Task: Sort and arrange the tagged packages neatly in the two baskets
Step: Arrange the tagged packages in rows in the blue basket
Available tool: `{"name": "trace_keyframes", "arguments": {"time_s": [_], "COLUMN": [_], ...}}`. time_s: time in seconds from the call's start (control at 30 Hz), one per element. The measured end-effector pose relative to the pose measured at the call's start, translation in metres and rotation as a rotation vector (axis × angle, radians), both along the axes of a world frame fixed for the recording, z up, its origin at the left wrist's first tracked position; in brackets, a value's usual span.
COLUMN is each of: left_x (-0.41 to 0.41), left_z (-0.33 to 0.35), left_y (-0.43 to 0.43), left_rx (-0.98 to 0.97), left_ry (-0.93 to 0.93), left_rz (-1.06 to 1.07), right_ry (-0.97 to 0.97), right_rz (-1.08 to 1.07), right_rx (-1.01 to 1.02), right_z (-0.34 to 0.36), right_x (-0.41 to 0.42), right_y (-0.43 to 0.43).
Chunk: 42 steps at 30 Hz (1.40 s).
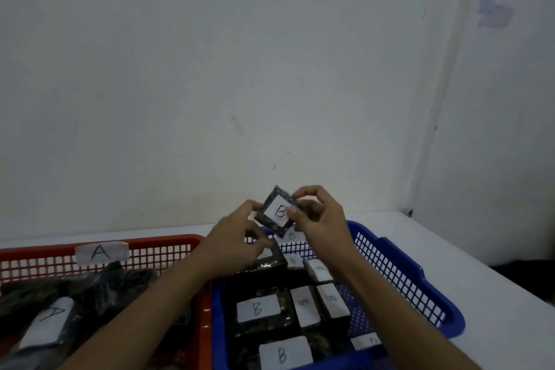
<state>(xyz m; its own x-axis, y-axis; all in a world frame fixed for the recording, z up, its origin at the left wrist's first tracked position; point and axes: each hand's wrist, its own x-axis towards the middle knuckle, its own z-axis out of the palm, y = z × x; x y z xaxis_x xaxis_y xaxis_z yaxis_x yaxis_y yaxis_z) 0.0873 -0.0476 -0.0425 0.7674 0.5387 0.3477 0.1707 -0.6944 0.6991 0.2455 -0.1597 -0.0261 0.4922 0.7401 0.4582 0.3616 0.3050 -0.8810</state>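
Head view: we hold a small dark package [277,211] tagged B between both hands, raised above the far end of the blue basket [420,276]. Our left hand [237,237] pinches its left side and our right hand [319,219] its right corner, fingers curled on it. The blue basket, filled with B packages [257,308], stands near the table's [468,249] far right corner, just beside the red basket [150,242] marked A.

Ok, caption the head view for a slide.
Left hand and right hand hold a B-tagged package above the blue basket, red basket alongside.
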Motion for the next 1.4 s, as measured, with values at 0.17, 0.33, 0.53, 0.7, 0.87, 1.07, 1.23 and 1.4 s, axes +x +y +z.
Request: {"name": "trace_keyframes", "arguments": {"time_s": [0.17,0.33,0.53,0.7,0.87,1.07,1.23,1.4], "left_x": [0.001,0.003,0.002,0.003,0.002,0.003,0.003,0.002], "left_z": [-0.016,-0.019,-0.019,-0.021,-0.021,-0.022,-0.023,-0.023], "left_y": [0.002,0.002,0.001,0.001,0.001,0.002,0.003,0.003], "left_rx": [0.291,0.366,0.38,0.389,0.376,0.356,0.361,0.354], "left_ry": [0.232,0.291,0.28,0.287,0.278,0.261,0.262,0.268], "left_rz": [0.015,-0.028,-0.016,0.003,0.013,0.022,0.016,0.019], "right_ry": [-0.314,-0.503,-0.542,-0.62,-0.681,-0.789,-0.807,-0.816], "right_rz": [-0.262,-0.407,-0.433,-0.454,-0.379,-0.353,-0.234,-0.21], "right_rx": [-0.257,-0.487,-0.669,-0.786,-0.898,-0.854,-0.993,-0.922], "right_z": [0.003,-0.029,-0.048,-0.054,-0.055,-0.045,-0.049,-0.051], "right_x": [0.066,0.104,0.118,0.118,0.114,0.109,0.111,0.11], "right_y": [-0.011,-0.018,-0.02,-0.017,-0.021,-0.028,-0.033,-0.033]}}
